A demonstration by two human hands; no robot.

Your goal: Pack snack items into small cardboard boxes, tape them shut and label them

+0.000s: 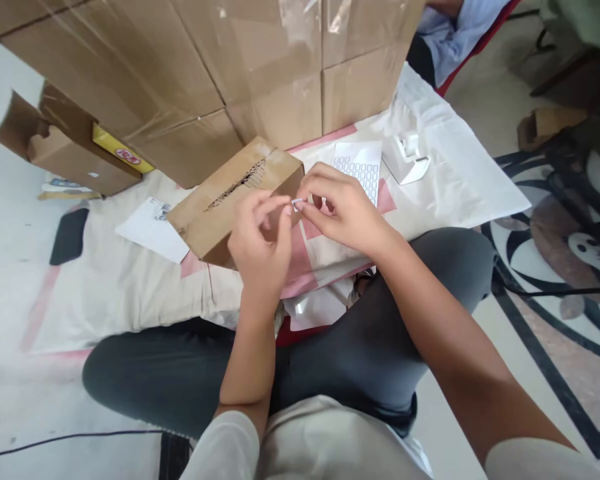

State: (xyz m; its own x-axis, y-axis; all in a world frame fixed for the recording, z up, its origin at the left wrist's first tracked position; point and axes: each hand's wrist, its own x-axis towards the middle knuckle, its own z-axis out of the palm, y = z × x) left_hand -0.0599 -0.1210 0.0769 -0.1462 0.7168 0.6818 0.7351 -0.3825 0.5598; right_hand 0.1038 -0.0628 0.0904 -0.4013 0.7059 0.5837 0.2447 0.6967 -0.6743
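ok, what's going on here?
A person sits cross-legged on the floor. Their left hand and right hand pinch a small white label between the fingers of both, close to the end of a small cardboard box. A label sheet lies just beyond the right hand, with a white dispenser next to it. Large cartons are stacked behind.

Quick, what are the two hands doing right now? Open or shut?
Left hand: shut, fingertips pinching a small white sticker.
Right hand: shut, pinching the other edge of the same sticker.
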